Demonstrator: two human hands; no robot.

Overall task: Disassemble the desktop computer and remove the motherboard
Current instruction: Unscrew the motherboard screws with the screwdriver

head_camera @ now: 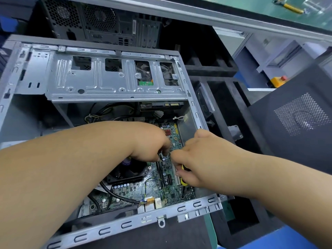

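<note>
Item: desktop computer case (111,83), side panel off, lying open-side up on a dark mat. Grey metal frame; drive cage across the far half.

Item: motherboard (136,191), green, flat on the floor of the case in the near right part, its long axis running roughly from the near rim toward the drive cage. In place, cables attached at its near edge. A black cooling fan (125,172) sits on it, left of centre.

Item: left hand (150,141), reaching in from the left over the fan, fingers curled downward onto the board near the slots (168,177). What they pinch, if anything, is hidden beneath the hand; cannot tell.

Item: right hand (195,159), reaching in from the right, fingers closed around a yellow-and-black tool handle (184,182), probably a screwdriver. Its tip is hidden, but seems aimed at the board just beside the left hand's fingertips.

Relation: both hands meet over the right half of the board, nearly touching; the work point lies directly below them, the right hand nearer the board's right edge.

Judgement: a fastener or connector is likely being freed; board removal not yet done.

Also present: second computer (100,20) standing beyond; black perforated panel (296,123) at right; yellow-handled tool (291,8) on the table far right
</note>
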